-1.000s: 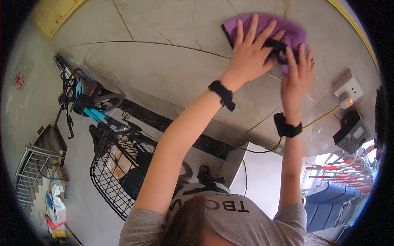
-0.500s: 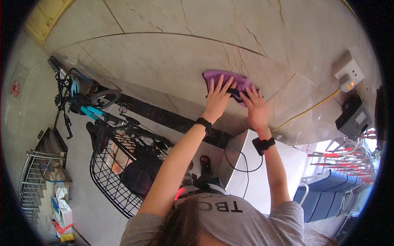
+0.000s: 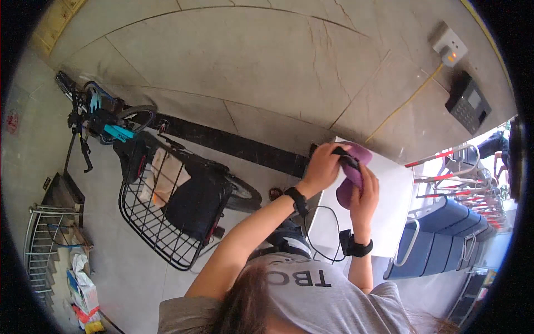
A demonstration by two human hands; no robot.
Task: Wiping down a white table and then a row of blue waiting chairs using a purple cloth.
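Cloth [image 3: 346, 192] is bunched, gripped by the left hand [image 3: 324, 169] at its dark edging and the right hand [image 3: 365, 198] on its purple side; a white box [image 3: 389, 214] shows behind.

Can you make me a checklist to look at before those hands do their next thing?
1. Soft purple cloth with black edging held: ok, the bare left hand and bare right hand both grip it.
2. Cloth spread flat: not ok, it is bunched between the hands.
3. Cloth off the smooth white box: cannot tell, it overlaps the box in this view.
4. Black wrist straps on: ok, one around each wrist.
5. Hands clear of the thin yellow cable: ok, there is a gap.
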